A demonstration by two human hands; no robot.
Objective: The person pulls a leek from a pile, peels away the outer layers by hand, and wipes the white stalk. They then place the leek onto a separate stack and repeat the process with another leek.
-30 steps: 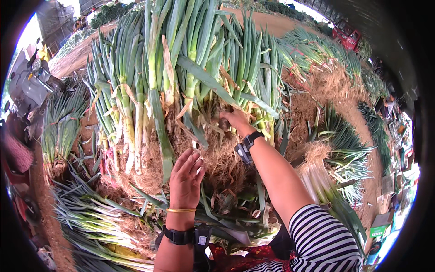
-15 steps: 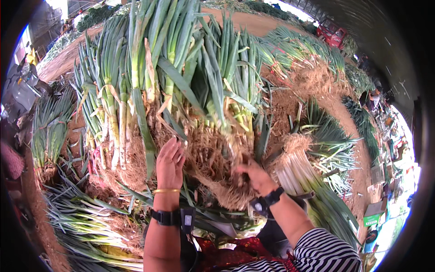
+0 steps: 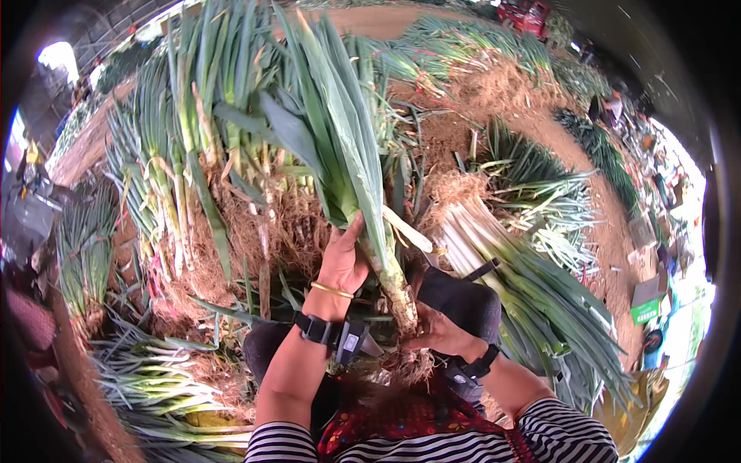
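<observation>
I hold one large leek (image 3: 351, 166) upright in front of me, its long green leaves fanning up and its pale stalk running down to a rooty base. My left hand (image 3: 343, 262) grips the stalk from the left, about halfway down. My right hand (image 3: 434, 333) is closed around the root end just below. Both wrists carry black bands, and the left one also a thin gold bangle. Behind the leek stands a thick row of more leeks (image 3: 193, 177) with brown root mats.
A tied bundle of leeks (image 3: 525, 293) lies to my right, white stalks toward me. More leeks (image 3: 147, 378) lie at lower left. Brown dirt ground (image 3: 540, 108) with leek piles stretches beyond. A green box (image 3: 647, 310) sits far right.
My hands left the standing row and pulled one leek toward me. The right hand dropped from the leaves to the root end; the left closed on the stalk.
</observation>
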